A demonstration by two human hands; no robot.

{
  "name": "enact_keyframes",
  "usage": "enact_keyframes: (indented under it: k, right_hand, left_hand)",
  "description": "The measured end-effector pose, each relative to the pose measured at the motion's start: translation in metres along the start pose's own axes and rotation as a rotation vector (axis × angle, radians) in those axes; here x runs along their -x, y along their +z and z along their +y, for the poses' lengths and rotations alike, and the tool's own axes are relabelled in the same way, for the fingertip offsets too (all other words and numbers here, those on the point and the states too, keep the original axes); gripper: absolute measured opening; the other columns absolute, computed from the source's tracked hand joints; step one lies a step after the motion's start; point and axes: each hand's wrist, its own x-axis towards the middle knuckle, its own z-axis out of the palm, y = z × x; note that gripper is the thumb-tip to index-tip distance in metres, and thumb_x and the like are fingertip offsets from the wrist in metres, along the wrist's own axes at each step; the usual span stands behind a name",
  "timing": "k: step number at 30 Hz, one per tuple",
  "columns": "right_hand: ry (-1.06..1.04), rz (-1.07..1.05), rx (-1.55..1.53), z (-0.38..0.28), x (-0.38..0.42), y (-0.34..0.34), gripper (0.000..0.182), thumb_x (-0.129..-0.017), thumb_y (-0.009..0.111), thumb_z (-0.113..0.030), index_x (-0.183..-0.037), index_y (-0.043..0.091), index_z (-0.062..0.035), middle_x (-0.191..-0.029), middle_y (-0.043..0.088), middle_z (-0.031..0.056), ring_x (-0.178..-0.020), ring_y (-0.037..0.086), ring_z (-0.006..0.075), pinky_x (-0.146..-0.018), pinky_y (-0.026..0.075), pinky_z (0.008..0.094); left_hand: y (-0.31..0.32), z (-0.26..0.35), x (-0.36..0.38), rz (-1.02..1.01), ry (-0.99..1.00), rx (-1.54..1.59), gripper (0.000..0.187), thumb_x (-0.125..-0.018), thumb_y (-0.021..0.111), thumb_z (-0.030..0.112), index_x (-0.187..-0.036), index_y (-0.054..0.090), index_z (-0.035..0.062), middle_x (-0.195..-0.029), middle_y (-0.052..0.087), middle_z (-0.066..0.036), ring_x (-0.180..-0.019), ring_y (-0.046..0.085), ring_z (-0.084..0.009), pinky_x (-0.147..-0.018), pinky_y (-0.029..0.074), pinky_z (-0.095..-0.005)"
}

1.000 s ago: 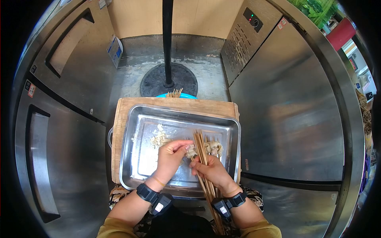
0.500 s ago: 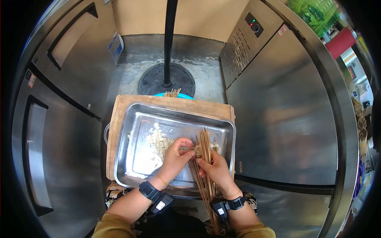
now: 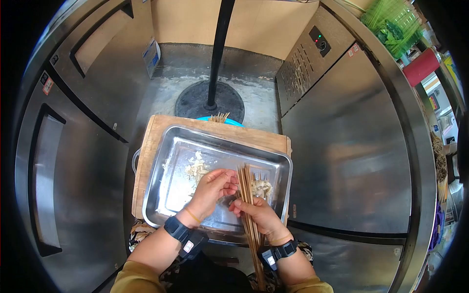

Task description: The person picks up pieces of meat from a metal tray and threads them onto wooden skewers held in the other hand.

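My right hand (image 3: 258,213) is closed around a bundle of thin wooden skewers (image 3: 246,188), which slants from above the metal tray (image 3: 220,134) down toward my lap. Just left of the bundle is my left hand (image 3: 213,189), its fingers curled together near the sticks. Whatever those fingers may pinch is too small to make out. Pale, shredded-looking food pieces (image 3: 196,166) lie loose in the tray's middle left, partly behind my left hand. More pale food (image 3: 263,188) with stick tips by it lies at the tray's right side, partly behind the bundle.
The tray rests on a wooden board (image 3: 146,161). Behind it, more sticks (image 3: 219,117) poke up by a blue rim (image 3: 235,122). A black pole (image 3: 220,53) stands on a round base. Steel cabinets flank both sides (image 3: 93,171), (image 3: 347,161).
The camera view has shifted slightly. My left hand has drawn a little left and away from the pale food by the bundle. My right hand still grips the skewers.
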Motion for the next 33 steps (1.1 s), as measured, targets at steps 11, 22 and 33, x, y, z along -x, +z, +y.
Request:
enact_keyframes:
  k: [11, 22, 33]
  right_hand:
    - [0.031, -0.011, 0.156, 0.006, -0.004, 0.0, 0.017, -0.087, 0.061, -0.017, -0.095, 0.065, -0.0023, -0.085, 0.065, 0.0029, -0.075, 0.055, 0.0078, -0.07, 0.044, 0.0214]
    - [-0.002, 0.071, 0.067, 0.002, -0.004, -0.005, 0.018, -0.088, 0.059, -0.016, -0.099, 0.064, -0.0016, -0.093, 0.065, 0.0059, -0.072, 0.054, 0.0052, -0.066, 0.044, 0.0178]
    - [0.077, 0.091, 0.077, -0.005, -0.001, -0.001, 0.009, -0.086, 0.063, -0.014, -0.087, 0.06, -0.0063, -0.068, 0.06, 0.0018, -0.051, 0.045, 0.0043, -0.047, 0.035, 0.0165]
  left_hand:
    - [-0.003, 0.0, -0.005, 0.033, -0.008, -0.103, 0.012, -0.086, 0.063, 0.013, -0.093, 0.061, 0.0034, -0.082, 0.061, -0.001, -0.074, 0.057, -0.0074, -0.067, 0.049, -0.0203]
    - [-0.013, 0.004, -0.003, 0.034, -0.008, -0.085, 0.007, -0.087, 0.059, 0.012, -0.093, 0.06, 0.0082, -0.084, 0.061, -0.001, -0.075, 0.057, -0.0078, -0.068, 0.049, -0.021]
    - [-0.041, 0.045, -0.002, 0.242, 0.54, -1.082, 0.015, -0.079, 0.061, -0.001, -0.094, 0.063, 0.0029, -0.085, 0.062, -0.006, -0.073, 0.062, -0.0152, -0.064, 0.05, -0.0261]
